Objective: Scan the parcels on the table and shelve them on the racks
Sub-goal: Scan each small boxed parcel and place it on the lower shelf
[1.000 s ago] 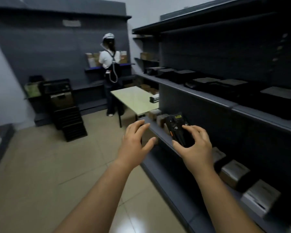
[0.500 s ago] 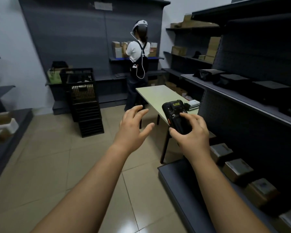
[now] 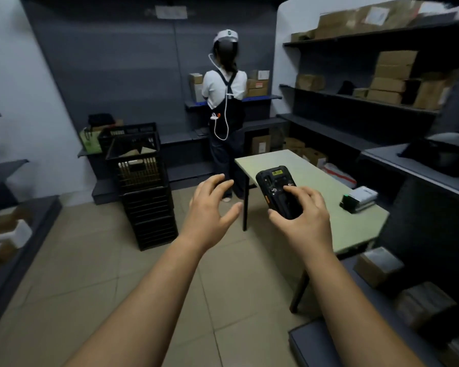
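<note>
At the far left, a low shelf (image 3: 41, 215) holds some boxes. Next to it stands a tall pile of black crates (image 3: 143, 197). A flat bit of card pokes out of the top one.

Farther back, another person (image 3: 225, 102) faces the back shelf.

The left hand (image 3: 210, 207) is held out in the air. Its fingers are spread and it holds nothing. I think it is free so it can pick up a parcel.

The right hand (image 3: 300, 221) has its fingers curled round a black scanner (image 3: 278, 192). The scanner points out ahead, maybe to be ready to read a label.

Past the hands is the pale surface (image 3: 350, 229). One small white and black thing (image 3: 359, 198) sits near its right edge. I cannot tell if it is a parcel.

The racks (image 3: 329, 95) on the right hold brown parcels (image 3: 376, 266), some up high and some down low.
</note>
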Demonstrator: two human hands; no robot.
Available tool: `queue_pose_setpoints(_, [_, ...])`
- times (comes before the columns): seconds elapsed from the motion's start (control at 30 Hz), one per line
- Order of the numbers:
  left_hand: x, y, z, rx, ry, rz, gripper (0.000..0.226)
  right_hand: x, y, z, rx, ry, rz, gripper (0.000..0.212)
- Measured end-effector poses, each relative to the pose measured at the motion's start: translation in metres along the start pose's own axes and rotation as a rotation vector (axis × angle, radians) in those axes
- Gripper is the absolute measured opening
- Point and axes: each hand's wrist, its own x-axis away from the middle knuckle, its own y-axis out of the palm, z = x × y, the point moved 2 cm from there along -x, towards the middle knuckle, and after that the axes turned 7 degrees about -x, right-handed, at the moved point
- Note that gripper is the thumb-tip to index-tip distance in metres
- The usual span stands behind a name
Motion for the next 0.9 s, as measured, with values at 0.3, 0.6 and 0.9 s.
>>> queue_pose_setpoints(0.3, [-0.145, 0.032, -0.174, -0.104, -0.073, 0.024, 0.056, -0.144, 0.191, 0.039, -0.034, -0.04, -0.097, 0.054])
queue_pose_setpoints(0.6, [-0.345, 0.171, -0.247, 0.098, 0.188, -0.176, 0.053, -0.274, 0.257, 0.127, 0.15, 0.153, 0.213, 0.056])
queue_pose_setpoints(0.9, [-0.442, 0.336, -0.147, 0.318, 0.572, -0.43, 0.05, -0.312, 0.176, 0.218, 0.412, 0.417, 0.613, 0.056])
